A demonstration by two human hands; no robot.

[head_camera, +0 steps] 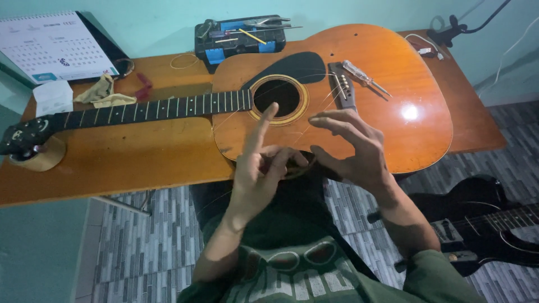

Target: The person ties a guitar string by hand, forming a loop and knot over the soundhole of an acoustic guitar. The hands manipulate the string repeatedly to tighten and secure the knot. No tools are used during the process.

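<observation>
Two bare hands hover over the near edge of an orange-brown wooden acoustic guitar (359,84) that lies flat on a brown wooden desk (129,163); the head camera gives the only view. The left hand (261,168) has its index finger pointing up towards the round sound hole (277,97), while its other fingers curl inward and meet the thumb, seemingly pinching a thin loose metal guitar string (314,120); the string is too fine to be sure of the grip. The right hand (351,148) sits just beside it, fingers spread and bent like a claw, thumb close to the left hand's fingertips; whether it grips the string cannot be told. Loose strings arc from the dark bridge (342,84) across the guitar top. A metal screwdriver with a clear handle (365,77) rests on the guitar body just past the bridge. The neck runs left to a black headstock (22,137), which rests on a round tan roll (39,157). Behind the guitar stands a black and blue tool case (241,36), and at the far left a white desk calendar (53,47). A black electric guitar (483,221) lies on the tiled floor at the right.
</observation>
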